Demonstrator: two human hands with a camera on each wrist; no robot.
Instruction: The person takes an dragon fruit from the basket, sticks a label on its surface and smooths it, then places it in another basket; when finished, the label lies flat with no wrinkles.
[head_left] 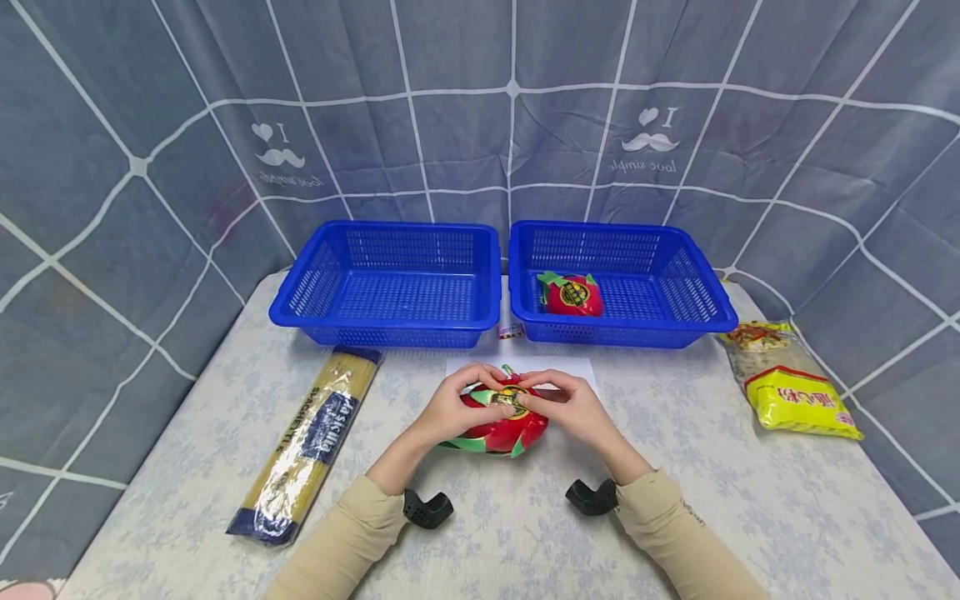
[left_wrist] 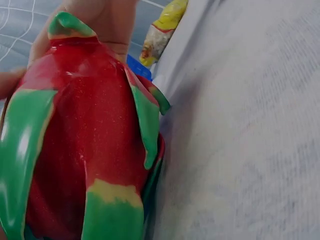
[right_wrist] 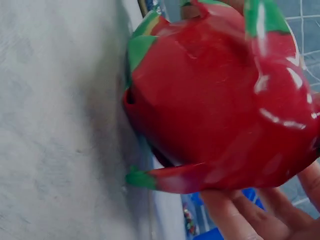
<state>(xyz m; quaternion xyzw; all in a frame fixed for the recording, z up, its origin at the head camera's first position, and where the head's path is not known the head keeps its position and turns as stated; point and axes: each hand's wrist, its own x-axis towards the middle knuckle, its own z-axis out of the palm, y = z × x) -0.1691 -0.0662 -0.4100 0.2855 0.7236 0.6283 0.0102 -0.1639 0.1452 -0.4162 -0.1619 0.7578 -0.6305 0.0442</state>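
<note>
A red model dragon fruit [head_left: 486, 437] with green leaf tips and a round black-and-gold label [head_left: 511, 402] is between both hands, low over the table. My left hand [head_left: 467, 402] grips it from the left and my right hand [head_left: 567, 406] from the right. Both thumbs lie at the label, with the fingers curved over the fruit's far side. Close up in the left wrist view, the dragon fruit [left_wrist: 95, 125] shows its glossy skin and long green flaps. Part of the right hand [right_wrist: 245, 215] appears behind the fruit in the right wrist view.
Two blue baskets [head_left: 405, 335] stand side by side at the back; the right basket [head_left: 622, 330] contains another labelled dragon fruit [head_left: 577, 296]. A spaghetti packet [head_left: 307, 446] lies left, a yellow-and-clear food bag [head_left: 795, 392] right. A white sheet [head_left: 581, 368] is behind the hands.
</note>
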